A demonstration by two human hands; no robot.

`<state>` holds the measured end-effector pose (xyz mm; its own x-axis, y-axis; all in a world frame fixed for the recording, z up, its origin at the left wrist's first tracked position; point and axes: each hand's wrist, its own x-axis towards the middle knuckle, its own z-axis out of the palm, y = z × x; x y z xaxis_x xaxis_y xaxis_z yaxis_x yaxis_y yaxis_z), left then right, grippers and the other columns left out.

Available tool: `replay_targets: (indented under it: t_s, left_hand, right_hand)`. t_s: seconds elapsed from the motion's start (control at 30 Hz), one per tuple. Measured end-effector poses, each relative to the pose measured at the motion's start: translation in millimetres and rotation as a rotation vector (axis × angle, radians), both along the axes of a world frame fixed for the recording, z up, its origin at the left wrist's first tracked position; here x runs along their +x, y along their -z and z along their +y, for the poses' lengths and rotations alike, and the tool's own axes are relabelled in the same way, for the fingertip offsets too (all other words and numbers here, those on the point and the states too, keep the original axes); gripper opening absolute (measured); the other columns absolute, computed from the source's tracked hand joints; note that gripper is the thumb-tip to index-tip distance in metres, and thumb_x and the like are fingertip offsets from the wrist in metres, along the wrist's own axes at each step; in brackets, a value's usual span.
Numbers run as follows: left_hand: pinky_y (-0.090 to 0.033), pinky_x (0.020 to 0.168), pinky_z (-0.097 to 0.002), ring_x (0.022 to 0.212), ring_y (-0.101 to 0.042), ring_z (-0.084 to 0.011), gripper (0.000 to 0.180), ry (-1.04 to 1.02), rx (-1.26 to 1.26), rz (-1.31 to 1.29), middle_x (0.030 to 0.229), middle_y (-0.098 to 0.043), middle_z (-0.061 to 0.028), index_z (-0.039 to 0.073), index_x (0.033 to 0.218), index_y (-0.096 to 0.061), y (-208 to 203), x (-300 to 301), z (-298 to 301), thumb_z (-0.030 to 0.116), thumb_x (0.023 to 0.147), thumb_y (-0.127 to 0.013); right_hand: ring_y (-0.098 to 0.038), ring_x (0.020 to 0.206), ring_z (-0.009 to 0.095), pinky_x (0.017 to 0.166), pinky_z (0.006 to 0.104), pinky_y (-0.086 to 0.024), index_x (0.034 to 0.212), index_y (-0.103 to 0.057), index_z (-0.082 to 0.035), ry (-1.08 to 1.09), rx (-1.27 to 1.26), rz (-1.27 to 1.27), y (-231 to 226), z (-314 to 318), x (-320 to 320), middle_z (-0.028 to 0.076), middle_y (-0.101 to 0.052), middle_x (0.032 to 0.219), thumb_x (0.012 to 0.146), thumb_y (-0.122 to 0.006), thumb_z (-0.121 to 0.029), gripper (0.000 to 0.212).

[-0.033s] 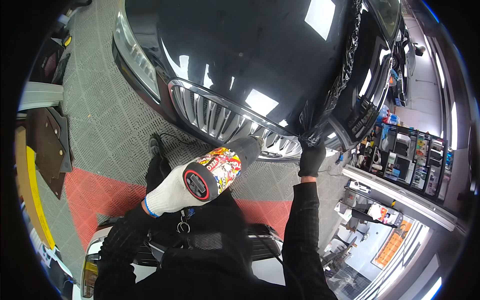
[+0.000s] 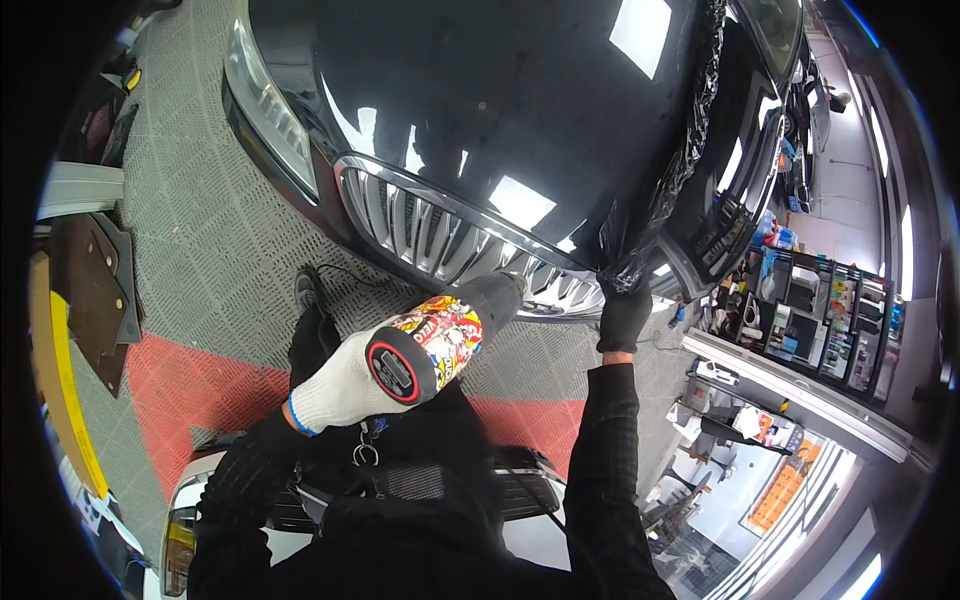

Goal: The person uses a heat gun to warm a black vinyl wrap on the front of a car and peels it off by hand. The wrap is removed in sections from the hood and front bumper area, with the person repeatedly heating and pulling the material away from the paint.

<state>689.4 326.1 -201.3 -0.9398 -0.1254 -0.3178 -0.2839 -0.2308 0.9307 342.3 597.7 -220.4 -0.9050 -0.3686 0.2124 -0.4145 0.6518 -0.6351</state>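
Observation:
My left hand (image 2: 343,386), in a white knit glove, is closed round a heat gun (image 2: 447,334) with a colourful sticker-covered body and a red-ringed end. Its dark nozzle points away from me, toward the chrome grille (image 2: 440,235) of a black car. In a black glove, my right hand (image 2: 625,318) is closed at the front edge of the hood (image 2: 480,110), beside the grille's right end. Crumpled glossy black film (image 2: 665,200) runs from that hand up along the hood's right side. My right fingertips are partly hidden by dark material.
Behind me stands a light-coloured car (image 2: 540,535), close to my body. Brown mats (image 2: 88,290) and a long yellow-edged board (image 2: 75,400) lie at the left. Stocked shelves (image 2: 820,310) stand at the right. The floor is grey and red grating (image 2: 190,385).

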Motion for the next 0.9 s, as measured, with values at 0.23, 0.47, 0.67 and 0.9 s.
replay_targets:
  t_s: [0.23, 0.47, 0.67, 0.9]
  left_hand:
    - [-0.059, 0.101, -0.0383, 0.116, -0.074, -0.0261, 0.083, -0.047, 0.214, -0.007, 0.122, -0.075, -0.0156, -0.001, 0.142, -0.053, 13, 2, 16, 0.017, 0.073, -0.097]
    - [-0.06, 0.102, -0.04, 0.116, -0.075, -0.0295, 0.084, 0.027, 0.006, 0.115, 0.127, -0.073, -0.0183, -0.001, 0.144, -0.052, 9, 7, 9, 0.022, 0.077, -0.097]
    - [-0.06, 0.1, -0.0399, 0.115, -0.075, -0.0294, 0.08, 0.036, 0.059, 0.129, 0.124, -0.074, -0.0188, -0.002, 0.142, -0.053, 2, 6, 2, 0.022, 0.079, -0.096]
    - [-0.061, 0.099, -0.04, 0.114, -0.076, -0.0299, 0.076, 0.065, 0.088, 0.125, 0.123, -0.074, -0.0185, -0.001, 0.14, -0.053, 2, 4, -3, 0.022, 0.081, -0.095]
  right_hand:
    - [-0.071, 0.097, 0.017, 0.091, 0.0339, -0.055, 0.124, -0.072, 0.001, 0.025, -0.086, -0.129, -3, -2, -2, 0.005, -0.078, 0.111, 0.084, -0.084, 0.001, 0.042]
    - [-0.068, 0.099, 0.015, 0.09, 0.0324, -0.056, 0.122, -0.073, -0.002, 0.109, -0.145, -0.316, -18, -10, 10, 0.003, -0.076, 0.111, 0.08, -0.083, 0.006, 0.043]
    - [-0.068, 0.092, 0.014, 0.082, 0.031, -0.057, 0.116, -0.074, 0.001, 0.156, -0.061, -0.317, -20, -9, 12, 0.003, -0.075, 0.105, 0.081, -0.083, 0.005, 0.036]
    - [-0.07, 0.093, 0.017, 0.081, 0.0364, -0.062, 0.117, -0.072, 0.003, 0.147, -0.356, -0.595, -13, 5, 11, 0.007, -0.074, 0.106, 0.088, -0.081, 0.002, 0.03]
